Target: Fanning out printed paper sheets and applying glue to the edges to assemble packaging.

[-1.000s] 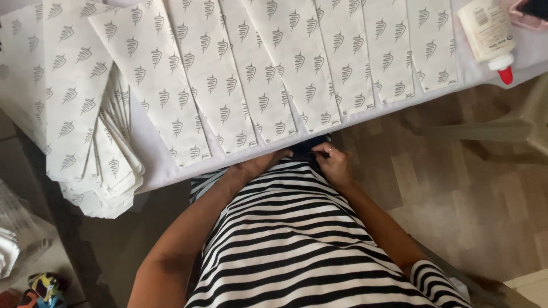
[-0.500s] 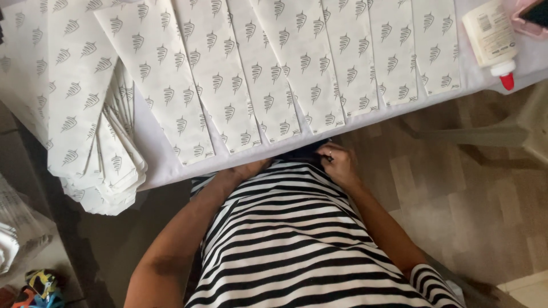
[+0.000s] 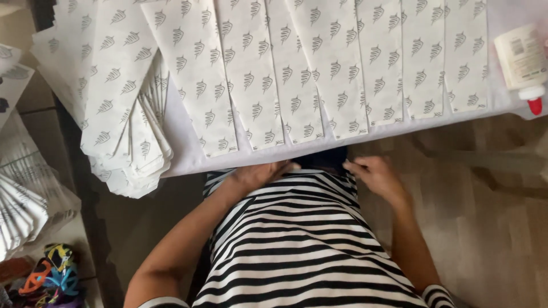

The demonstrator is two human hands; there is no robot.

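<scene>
Both hands pinched the striped shirt hem (image 3: 297,182) at the table edge (image 3: 188,165): left hand (image 3: 260,174) and right hand (image 3: 374,174) closed on fabric, apart. Printed paper sheets (image 3: 319,80) lay just beyond the fingers. Tug evenly, clear of the sheets.

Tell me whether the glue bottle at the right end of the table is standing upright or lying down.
Lying down. The glue bottle rests on its side on the white table, its label facing up and its red nozzle pointing toward the table's near edge.
</scene>
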